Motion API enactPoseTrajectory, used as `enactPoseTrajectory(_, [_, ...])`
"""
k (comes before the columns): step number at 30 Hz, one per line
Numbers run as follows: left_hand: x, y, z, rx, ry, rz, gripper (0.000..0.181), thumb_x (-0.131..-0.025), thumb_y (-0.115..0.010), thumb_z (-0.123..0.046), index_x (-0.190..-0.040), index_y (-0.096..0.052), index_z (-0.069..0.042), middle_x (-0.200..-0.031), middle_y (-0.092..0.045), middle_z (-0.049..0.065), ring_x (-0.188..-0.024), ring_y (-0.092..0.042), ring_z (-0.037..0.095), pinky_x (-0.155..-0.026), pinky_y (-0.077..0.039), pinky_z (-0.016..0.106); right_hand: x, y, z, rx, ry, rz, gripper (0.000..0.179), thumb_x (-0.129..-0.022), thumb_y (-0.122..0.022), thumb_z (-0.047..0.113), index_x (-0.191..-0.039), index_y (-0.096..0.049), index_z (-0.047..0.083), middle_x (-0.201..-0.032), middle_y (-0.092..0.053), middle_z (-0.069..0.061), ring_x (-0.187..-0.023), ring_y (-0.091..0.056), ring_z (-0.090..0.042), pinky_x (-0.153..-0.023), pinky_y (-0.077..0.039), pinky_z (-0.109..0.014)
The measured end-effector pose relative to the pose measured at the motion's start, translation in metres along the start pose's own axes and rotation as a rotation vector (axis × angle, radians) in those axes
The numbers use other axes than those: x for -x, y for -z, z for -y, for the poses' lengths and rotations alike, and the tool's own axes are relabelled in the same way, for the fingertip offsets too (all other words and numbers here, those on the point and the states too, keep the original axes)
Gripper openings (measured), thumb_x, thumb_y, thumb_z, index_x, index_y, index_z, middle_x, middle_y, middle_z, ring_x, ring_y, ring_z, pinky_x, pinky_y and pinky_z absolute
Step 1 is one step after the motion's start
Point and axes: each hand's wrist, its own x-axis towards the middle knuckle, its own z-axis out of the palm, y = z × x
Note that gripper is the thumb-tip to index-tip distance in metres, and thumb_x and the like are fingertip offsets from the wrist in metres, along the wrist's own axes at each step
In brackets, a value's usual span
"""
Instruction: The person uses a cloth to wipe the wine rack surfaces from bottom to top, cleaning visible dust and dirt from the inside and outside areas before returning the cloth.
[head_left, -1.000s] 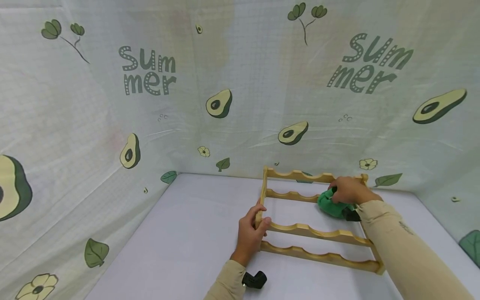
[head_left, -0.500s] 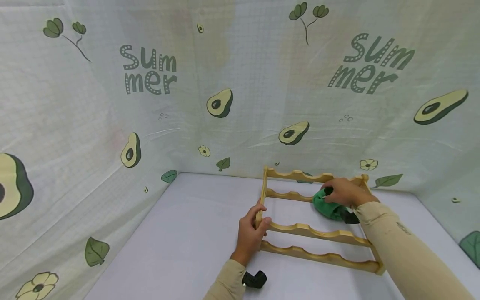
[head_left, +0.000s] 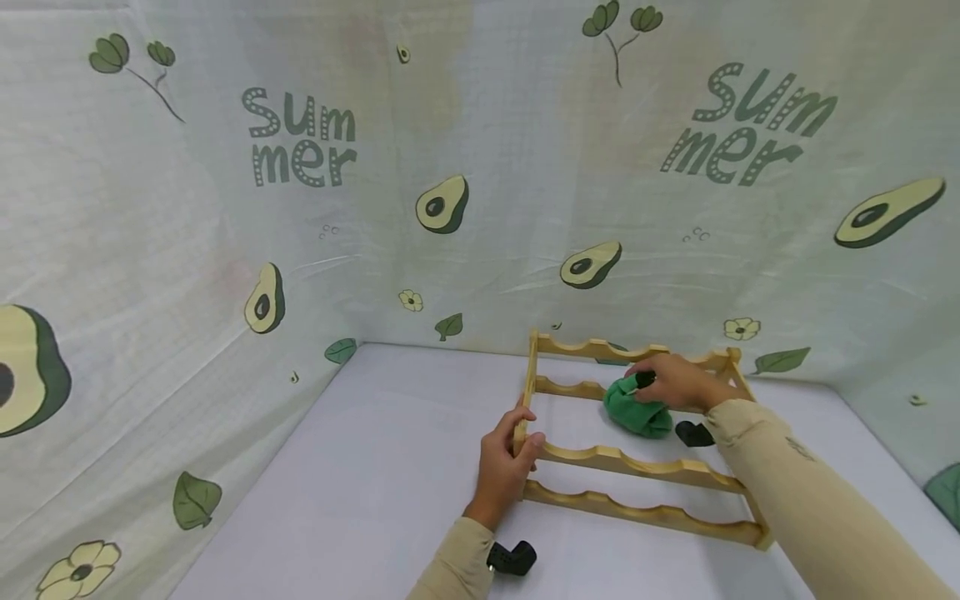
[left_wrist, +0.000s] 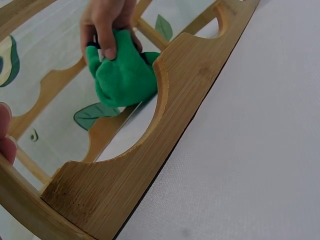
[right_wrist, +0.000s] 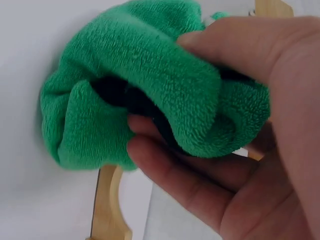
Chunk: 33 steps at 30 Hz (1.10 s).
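A pale wooden rack (head_left: 600, 458) with scalloped rails stands on the white table, its left end gripped by my left hand (head_left: 501, 471). The thumb lies on the near side of that end post. Inside the rack, my right hand (head_left: 678, 383) pinches a bunched green terry cloth (head_left: 633, 410), which overlaps the back lower rail (head_left: 566, 388). In the right wrist view the cloth's folds sit between thumb and fingers, with something dark showing inside them. From the left wrist, the cloth (left_wrist: 125, 75) appears beyond the scalloped front rail (left_wrist: 185, 90).
Black wrist devices show below the left wrist (head_left: 512, 558) and the right wrist (head_left: 693, 433). Behind the table (head_left: 360, 467) hangs a pale curtain (head_left: 495, 117) printed with avocados, leaves and lettering. The rack's upper back rail (head_left: 600, 350) is close to it.
My right hand has moved left with the green cloth along the rack's back lower rail. The left hand keeps its hold on the rack's left end, and the rack stays in place.
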Motion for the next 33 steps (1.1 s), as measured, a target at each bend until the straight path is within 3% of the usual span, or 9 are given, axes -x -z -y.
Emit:
enactPoseTrajectory(11, [-0.002,-0.002,0.002,-0.025,-0.014,0.0,0.02,-0.095,-0.068,-0.016,-0.114,-0.06,-0.016,-0.058,-0.054,-0.002,-0.049,-0.051,0.001,-0.041,-0.045,0.022,-0.025,-0.003,0.013,0.12,0.052,0.028,0.036,-0.087,-0.077,0.02,-0.119,-0.072,0.005,-0.111,-0.069,-0.01,-0.093,-0.061,-0.021,-0.082,-0.053,-0.045])
enactPoseTrajectory(17, [-0.002,-0.002,0.001,-0.027,0.015,0.01,0.02,-0.096,-0.067,-0.015,-0.115,-0.06,-0.017,-0.059,-0.054,-0.003,-0.049,-0.052,0.002,-0.042,-0.046,0.023,-0.032,-0.006,0.018,0.117,0.087,0.021,0.037,-0.087,-0.077,0.02,-0.12,-0.071,0.005,-0.116,-0.069,-0.013,-0.099,-0.063,-0.024,-0.085,-0.052,-0.047])
enactPoseTrajectory(28, [-0.003,-0.002,0.001,-0.025,0.021,0.006,0.024,-0.095,-0.065,-0.009,-0.116,-0.06,-0.017,-0.06,-0.054,-0.003,-0.05,-0.052,0.004,-0.042,-0.045,0.023,-0.041,-0.006,0.037,0.118,0.049,0.089,0.036,-0.088,-0.075,0.013,-0.122,-0.069,0.003,-0.118,-0.066,-0.011,-0.097,-0.059,-0.022,-0.084,-0.052,-0.043])
enactPoseTrajectory(33, [-0.002,-0.003,0.001,-0.023,0.024,0.008,0.021,-0.096,-0.066,-0.014,-0.116,-0.06,-0.017,-0.059,-0.054,-0.002,-0.049,-0.052,0.002,-0.042,-0.044,0.022,-0.051,-0.013,0.044,0.125,0.095,0.079,0.031,-0.086,-0.076,0.011,-0.115,-0.073,0.005,-0.111,-0.069,-0.006,-0.094,-0.06,-0.018,-0.084,-0.052,-0.041])
